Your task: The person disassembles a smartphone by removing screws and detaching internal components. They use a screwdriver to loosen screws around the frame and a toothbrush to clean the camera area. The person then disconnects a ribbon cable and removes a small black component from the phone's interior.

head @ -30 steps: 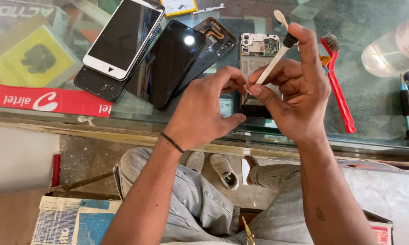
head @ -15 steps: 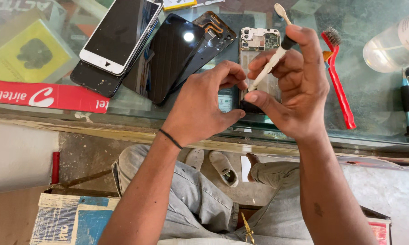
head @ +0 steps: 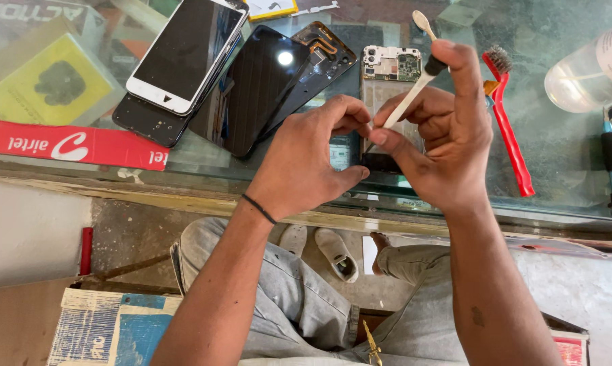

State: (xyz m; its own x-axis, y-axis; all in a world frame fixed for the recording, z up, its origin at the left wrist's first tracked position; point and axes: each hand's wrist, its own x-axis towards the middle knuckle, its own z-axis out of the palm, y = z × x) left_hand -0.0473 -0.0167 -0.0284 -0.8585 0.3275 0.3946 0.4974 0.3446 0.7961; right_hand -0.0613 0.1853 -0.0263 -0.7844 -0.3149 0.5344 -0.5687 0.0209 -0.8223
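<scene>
**Mia:** What lies around the hands?

**Tom:** A glass counter (head: 557, 156), smooth and see-through. On it, to the left, are a white phone (head: 187, 54) with a black screen and a shiny black screen panel (head: 258, 88). They are flat, with rounded corners. The white phone lies on top of another dark phone. A red strip (head: 68, 144) runs along the counter edge.

**Mia:** And on the right?

**Tom:** A red brush (head: 506, 118) with stiff bristles lies just beside the right hand (head: 441, 149). Farther right is a clear plastic bottle (head: 587, 68).

**Mia:** What does the right hand hold?

**Tom:** A thin white tool (head: 414, 88) with a black band and a flat, rounded end. The fingers are closed around it. It tilts, and its tip points down between both hands.

**Mia:** And the left hand (head: 306, 163)?

**Tom:** Its fingers are curled and pinched near the tool's tip. I cannot tell what they pinch.

**Mia:** Where is the opened phone (head: 390, 68)?

**Tom:** Flat on the glass, under both hands. Its top shows small green and silver parts. The hands hide its lower half.
</scene>
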